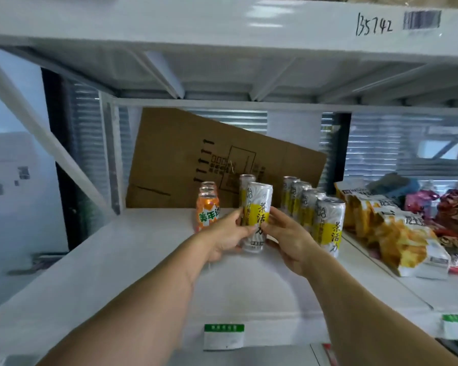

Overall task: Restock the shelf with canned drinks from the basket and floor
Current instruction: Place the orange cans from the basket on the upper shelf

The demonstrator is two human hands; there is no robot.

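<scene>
Held can: a tall slim can (258, 215), silver-white with a yellow band round its middle, tilted a little to the right, its base low over the white shelf (148, 260); whether it touches the board cannot be told.
Can writing: black Chinese characters run down the yellow band, reading 茶活力; Latin letters near the top are partly hidden, "AO" legible.
Left hand: the left hand (226, 237) reaches in from the lower left, forearm stretched out, fingers curled round the can's left side; its grip is closed on the held can.
Right hand: the right hand (288, 240) comes in from the lower right, fingers wrapped round the can's right side, thumb toward the front; its grip is likewise closed on the same can.
Can behind: a second can (245, 186) of the same design stands upright just behind the held one.
Row of cans: a row of matching cans (312, 207) stands to the right, running from the front toward the back of the shelf.
Orange bottles: small orange bottles (207, 207) with a green label of white characters stand just left of the hands.
Cardboard: a flattened brown cardboard sheet (196, 154) leans at the back, printed with arrows.
Snacks: snack bags (397, 231) lie at the right.
Upper shelf edge: handwritten "135742" (374, 25) beside a barcode sticker (422, 19).
Front edge: a green-and-white price tag (224, 336), text unreadable.
</scene>
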